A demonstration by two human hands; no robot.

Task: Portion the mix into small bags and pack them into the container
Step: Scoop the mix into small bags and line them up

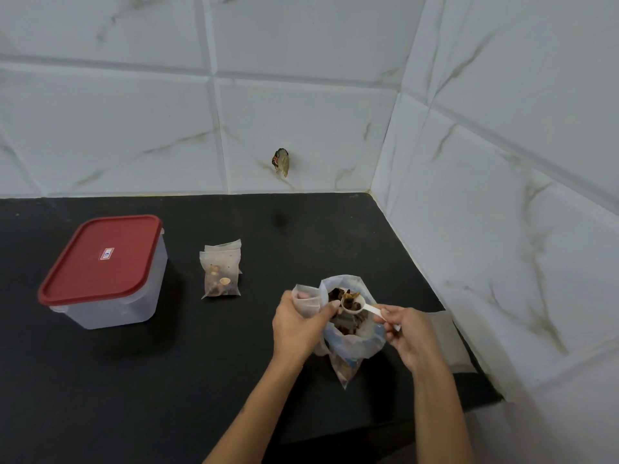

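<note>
While the right hand (407, 333) pinches a loaded scoop (355, 304) beside the left hand's (296, 324) held-open small bag (306, 301), filled bags (221, 272) lie apart, unpacked; container (107, 272) lidded.

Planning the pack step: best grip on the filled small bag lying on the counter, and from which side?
Pinch the filled small bag by its flat, empty top strip, coming from above and the wall side. It lies flat on the counter with the mix bunched at the near end, so the far end looks thin and easy to pinch. A second bag seems to lie under it; take the top layer only.
</note>
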